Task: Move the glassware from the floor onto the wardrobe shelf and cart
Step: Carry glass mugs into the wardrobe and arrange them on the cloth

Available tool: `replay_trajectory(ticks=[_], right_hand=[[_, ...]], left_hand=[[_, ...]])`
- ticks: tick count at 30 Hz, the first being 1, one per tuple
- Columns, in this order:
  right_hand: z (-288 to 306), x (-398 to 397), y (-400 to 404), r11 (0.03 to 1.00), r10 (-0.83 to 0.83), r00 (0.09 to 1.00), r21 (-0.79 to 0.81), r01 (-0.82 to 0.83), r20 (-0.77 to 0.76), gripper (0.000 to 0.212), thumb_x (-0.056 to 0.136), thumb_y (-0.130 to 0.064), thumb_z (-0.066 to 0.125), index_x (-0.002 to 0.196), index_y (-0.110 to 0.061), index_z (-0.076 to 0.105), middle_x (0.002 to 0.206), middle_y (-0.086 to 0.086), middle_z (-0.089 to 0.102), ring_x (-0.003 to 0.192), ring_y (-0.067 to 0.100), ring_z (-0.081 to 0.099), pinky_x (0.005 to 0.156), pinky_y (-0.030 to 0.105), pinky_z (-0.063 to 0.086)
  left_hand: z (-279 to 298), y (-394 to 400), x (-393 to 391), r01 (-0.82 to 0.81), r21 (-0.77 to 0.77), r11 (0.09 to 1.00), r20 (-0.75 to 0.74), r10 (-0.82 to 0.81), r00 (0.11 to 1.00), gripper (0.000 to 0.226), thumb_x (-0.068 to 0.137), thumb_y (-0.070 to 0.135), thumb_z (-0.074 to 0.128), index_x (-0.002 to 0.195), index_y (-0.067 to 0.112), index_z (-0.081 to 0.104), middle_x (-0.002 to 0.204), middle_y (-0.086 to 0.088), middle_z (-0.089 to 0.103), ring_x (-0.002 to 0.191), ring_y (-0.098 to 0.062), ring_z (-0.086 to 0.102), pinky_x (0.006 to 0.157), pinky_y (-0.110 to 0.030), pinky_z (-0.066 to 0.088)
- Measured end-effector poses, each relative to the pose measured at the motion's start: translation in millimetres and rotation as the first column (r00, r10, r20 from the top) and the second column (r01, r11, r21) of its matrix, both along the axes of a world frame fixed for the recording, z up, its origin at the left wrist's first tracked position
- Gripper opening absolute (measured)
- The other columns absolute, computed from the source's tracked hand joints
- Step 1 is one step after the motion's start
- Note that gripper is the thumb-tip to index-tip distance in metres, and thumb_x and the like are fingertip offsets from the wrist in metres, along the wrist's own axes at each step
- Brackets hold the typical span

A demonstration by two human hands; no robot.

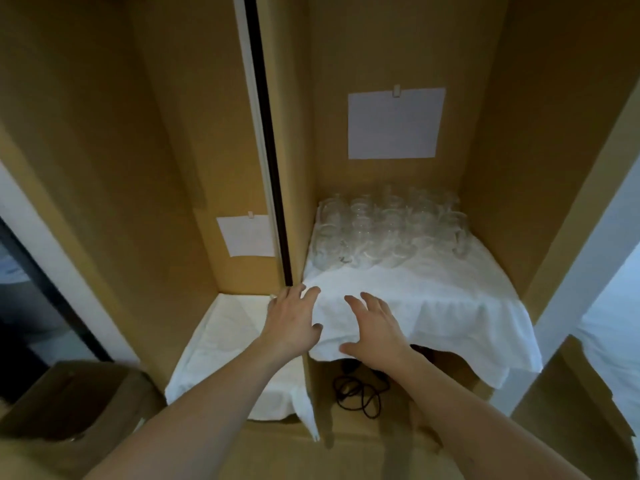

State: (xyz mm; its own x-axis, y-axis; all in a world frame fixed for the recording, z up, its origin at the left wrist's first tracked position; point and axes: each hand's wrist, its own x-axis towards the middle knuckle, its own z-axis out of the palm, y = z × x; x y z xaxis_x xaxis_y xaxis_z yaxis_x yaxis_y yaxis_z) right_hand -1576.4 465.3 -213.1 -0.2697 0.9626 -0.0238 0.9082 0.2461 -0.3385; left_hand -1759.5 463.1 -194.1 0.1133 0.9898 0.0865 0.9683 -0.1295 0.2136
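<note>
View from a head-worn camera looking down into a brown wardrobe [491, 140] with two compartments split by a vertical divider. In the right compartment, a shelf is covered by a white cloth [433, 306] whose near edge hangs over the front. A cluster of clear glassware [384, 226] stands packed together at the far end of that shelf, against the back wall. A white sheet of paper [396, 123] is stuck on the back wall above the glasses. The left compartment has a lower shelf with another white cloth [221, 341] and a smaller paper sheet [246, 236] on its back wall. Both bare arms reach forward. The left hand [292, 323] is spread open near the divider's front edge, fingers straight, holding nothing. The right hand [375, 329] is also open, fingers loosely spread over the near edge of the right cloth, holding nothing. A coiled black cable [356, 393] lies below the right shelf. An open cardboard box [69, 400] sits at the near left
</note>
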Motion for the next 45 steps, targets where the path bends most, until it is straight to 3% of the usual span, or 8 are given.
replay_trajectory(ticks=[11, 23, 34, 38, 41, 45], right_hand=[[-24.8, -154.5, 13.7, 0.995, 0.071, 0.997, -0.076, -0.072, -0.011, 0.096, 0.081, -0.046, 0.074, 0.157, -0.027, 0.020, 0.162, 0.006, 0.020, 0.146, 0.028, 0.024, 0.116, 0.038, 0.033], [-76.3, -352.4, 67.5, 0.973, -0.027, 0.996, -0.232, 0.008, -0.079, 0.092, 0.082, -0.041, 0.076, 0.155, -0.026, 0.024, 0.155, 0.005, 0.030, 0.141, 0.027, 0.031, 0.111, 0.036, 0.038], [-119.6, -388.4, 186.8, 0.941, -0.224, 0.972, -0.277, 0.196, -0.074, 0.088, 0.082, -0.047, 0.076, 0.153, -0.019, 0.033, 0.149, 0.007, 0.045, 0.134, 0.027, 0.044, 0.110, 0.034, 0.039], [-146.5, -390.0, 261.3, 0.900, -0.311, 0.948, -0.341, 0.270, -0.071, 0.085, 0.087, -0.049, 0.068, 0.155, -0.019, 0.026, 0.153, 0.009, 0.039, 0.138, 0.028, 0.039, 0.113, 0.036, 0.034], [-168.7, -384.3, 314.3, 0.852, -0.420, 0.900, -0.390, 0.350, -0.112, 0.080, 0.089, -0.046, 0.069, 0.153, -0.019, 0.029, 0.152, 0.010, 0.039, 0.138, 0.029, 0.040, 0.111, 0.037, 0.037], [-203.4, -377.3, 385.0, 0.736, -0.617, 0.778, -0.436, 0.518, -0.115, 0.071, 0.085, -0.043, 0.074, 0.142, -0.016, 0.043, 0.136, 0.011, 0.055, 0.123, 0.029, 0.054, 0.099, 0.035, 0.045]], left_hand=[[-29.3, 3.5, -158.0, -0.111, -0.034, 0.993, 0.079, 0.113, 0.990, 0.068, 0.090, 0.039, 0.065, 0.150, 0.028, 0.034, 0.152, -0.004, 0.039, 0.138, -0.030, 0.035, 0.110, -0.044, 0.037], [-68.6, 69.7, -368.8, -0.149, -0.203, 0.968, 0.116, 0.174, 0.978, 0.071, 0.091, 0.041, 0.065, 0.151, 0.023, 0.031, 0.147, -0.005, 0.043, 0.133, -0.030, 0.039, 0.105, -0.042, 0.042], [-129.1, 186.4, -394.8, -0.097, -0.295, 0.951, 0.257, 0.177, 0.950, 0.070, 0.088, 0.039, 0.067, 0.149, 0.020, 0.037, 0.145, -0.008, 0.047, 0.132, -0.031, 0.042, 0.104, -0.043, 0.044], [-158.8, 258.1, -394.4, -0.090, -0.360, 0.929, 0.274, 0.197, 0.941, 0.072, 0.085, 0.043, 0.069, 0.148, 0.022, 0.039, 0.143, -0.007, 0.049, 0.129, -0.030, 0.048, 0.104, -0.039, 0.045], [-185.4, 316.1, -388.4, -0.060, -0.432, 0.900, 0.270, 0.193, 0.943, 0.072, 0.086, 0.044, 0.070, 0.148, 0.020, 0.041, 0.141, -0.008, 0.051, 0.128, -0.030, 0.049, 0.103, -0.039, 0.046], [-230.7, 392.9, -373.4, -0.064, -0.512, 0.857, 0.283, 0.239, 0.929, 0.069, 0.087, 0.040, 0.072, 0.147, 0.017, 0.045, 0.141, -0.010, 0.054, 0.130, -0.029, 0.050, 0.105, -0.033, 0.041]])
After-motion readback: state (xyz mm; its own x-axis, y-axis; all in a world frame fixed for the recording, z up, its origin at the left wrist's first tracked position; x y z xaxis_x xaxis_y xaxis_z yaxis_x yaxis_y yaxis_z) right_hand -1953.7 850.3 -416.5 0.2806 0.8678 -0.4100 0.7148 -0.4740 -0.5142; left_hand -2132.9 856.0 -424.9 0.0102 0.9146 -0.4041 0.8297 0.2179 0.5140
